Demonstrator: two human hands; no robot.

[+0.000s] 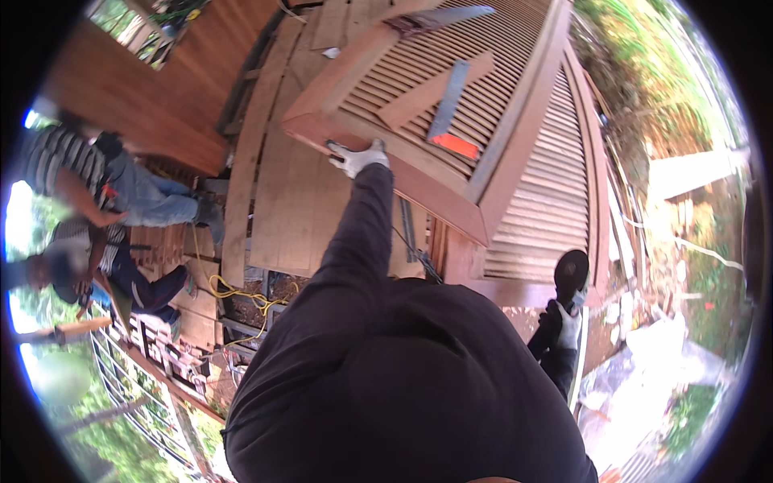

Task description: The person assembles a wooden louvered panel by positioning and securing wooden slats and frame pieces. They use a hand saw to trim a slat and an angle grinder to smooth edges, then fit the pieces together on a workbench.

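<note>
We are looking steeply down from head height, over our own dark-sleeved torso (403,386), facing a slatted wooden frame (451,97) within arm's reach.

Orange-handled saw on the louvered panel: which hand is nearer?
Left. The left hand grips the louvered panel's frame edge just below-left of the orange-handled saw; the right hand is far lower, off the panel.
</note>
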